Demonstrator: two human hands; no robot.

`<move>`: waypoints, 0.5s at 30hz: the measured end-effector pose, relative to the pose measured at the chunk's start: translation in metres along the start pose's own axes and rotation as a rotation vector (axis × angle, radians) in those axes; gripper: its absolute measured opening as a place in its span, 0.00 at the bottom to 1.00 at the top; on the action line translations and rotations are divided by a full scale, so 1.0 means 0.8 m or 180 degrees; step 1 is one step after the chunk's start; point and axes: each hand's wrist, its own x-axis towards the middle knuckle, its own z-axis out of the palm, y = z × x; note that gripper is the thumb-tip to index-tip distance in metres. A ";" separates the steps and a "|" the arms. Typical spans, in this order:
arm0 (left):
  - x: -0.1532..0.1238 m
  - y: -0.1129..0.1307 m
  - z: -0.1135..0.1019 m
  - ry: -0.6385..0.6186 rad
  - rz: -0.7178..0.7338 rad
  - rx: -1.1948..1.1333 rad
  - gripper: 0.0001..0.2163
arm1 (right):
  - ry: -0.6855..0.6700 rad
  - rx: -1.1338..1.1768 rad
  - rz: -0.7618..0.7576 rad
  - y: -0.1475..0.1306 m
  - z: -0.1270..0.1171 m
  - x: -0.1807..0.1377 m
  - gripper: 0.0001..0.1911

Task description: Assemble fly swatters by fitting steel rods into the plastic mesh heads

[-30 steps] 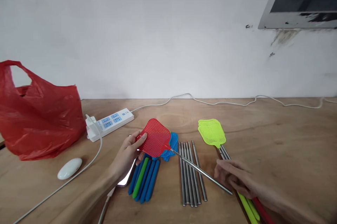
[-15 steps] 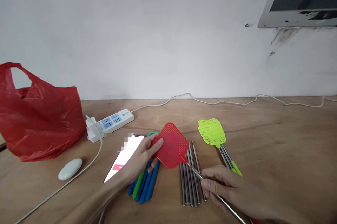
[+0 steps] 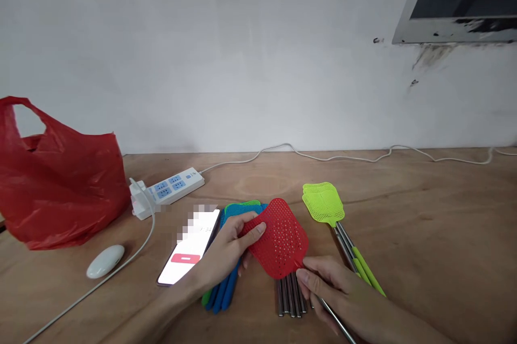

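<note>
A red fly swatter (image 3: 280, 239) is held between both hands above the table. My left hand (image 3: 230, 247) is closed on the left edge of its perforated head, thumb on top. At the neck, my right hand (image 3: 331, 285) is closed around the metal rod, whose lower part runs toward the bottom edge. Several metal rods (image 3: 290, 298) lie side by side under the red head, partly covered. Beneath my left hand are blue and green fly swatters (image 3: 229, 287). Yellow-green fly swatters (image 3: 325, 204) with metal rods rest to the right, next to my right hand.
To the left are a phone (image 3: 186, 250) with a lit screen, a white power strip (image 3: 173, 185) with a cable, and a white mouse-like object (image 3: 105, 261). A red plastic bag (image 3: 64, 177) stands at the far left. Behind the table (image 3: 444, 215) is a wall.
The red swatter head has moved right and slightly down, toward me. My right hand has slid up the rod to the neck, while my left hand still grips the head.
</note>
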 end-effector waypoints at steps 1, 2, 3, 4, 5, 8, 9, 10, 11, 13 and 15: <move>0.003 0.001 0.000 0.0019 -0.0016 -0.0089 0.19 | 0.0012 0.0059 -0.0022 0.000 0.000 0.000 0.28; 0.006 0.001 0.002 0.0054 -0.0014 -0.0193 0.19 | 0.0040 0.0117 -0.0056 0.001 0.000 0.000 0.28; 0.009 0.002 0.005 0.0103 0.0006 -0.0301 0.19 | 0.0087 0.0168 -0.0103 0.002 -0.002 0.000 0.27; 0.012 0.004 0.009 0.0155 0.0033 -0.0404 0.18 | 0.0139 0.0211 -0.0145 0.002 -0.003 0.000 0.27; 0.014 0.006 0.014 0.0210 0.0064 -0.0496 0.18 | 0.0197 0.0252 -0.0175 0.003 -0.005 0.000 0.27; 0.023 0.014 0.025 0.0342 0.0122 -0.0583 0.18 | 0.0369 0.0329 -0.0239 0.005 -0.009 -0.001 0.27; 0.028 0.017 0.024 0.0402 0.0146 -0.0560 0.19 | 0.0419 0.0336 -0.0259 0.007 -0.009 -0.003 0.27; 0.033 0.020 0.019 0.0495 0.0186 -0.0529 0.19 | 0.0437 0.0330 -0.0255 0.009 -0.009 -0.007 0.28; 0.039 0.023 0.011 0.0589 0.0232 -0.0487 0.19 | 0.0429 0.0331 -0.0209 0.011 -0.008 -0.011 0.29; 0.049 0.025 -0.013 0.0893 0.0379 -0.0449 0.21 | 0.0353 0.0384 0.0004 0.017 -0.007 -0.021 0.30; 0.057 0.021 -0.035 0.0984 0.0405 -0.0324 0.22 | 0.0537 0.0647 0.0214 0.021 -0.006 -0.031 0.31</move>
